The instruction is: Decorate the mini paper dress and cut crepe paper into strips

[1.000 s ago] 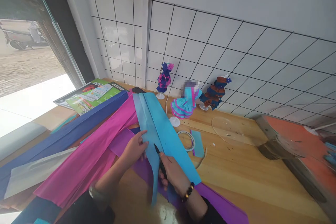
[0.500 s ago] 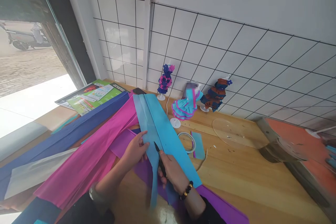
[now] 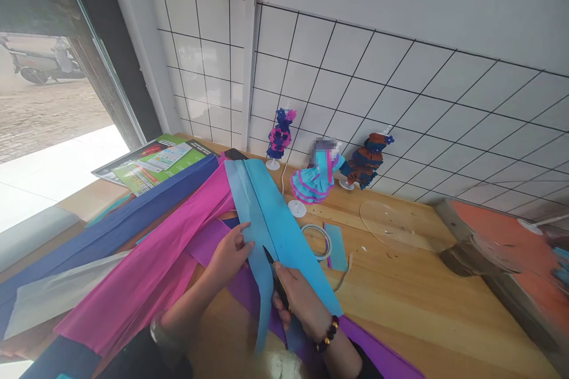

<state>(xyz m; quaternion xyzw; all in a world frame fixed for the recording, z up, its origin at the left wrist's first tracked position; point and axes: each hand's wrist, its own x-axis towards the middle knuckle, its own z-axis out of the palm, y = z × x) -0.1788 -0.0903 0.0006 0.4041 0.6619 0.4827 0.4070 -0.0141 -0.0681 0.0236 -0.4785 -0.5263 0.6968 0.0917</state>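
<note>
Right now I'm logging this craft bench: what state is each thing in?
Blue paper: partly cut lengthwise.
Scissors: in the cut, held.
Right hand: gripping scissors.
Left hand: pressing paper flat.
Pink paper: lying flat.
Dolls: upright on stands.

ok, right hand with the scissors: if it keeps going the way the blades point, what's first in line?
More of the blue crepe paper: the right hand aims the scissors up along the strip. Beyond its far end, probably the dark flat object near the wall, though depth is unclear.
</note>
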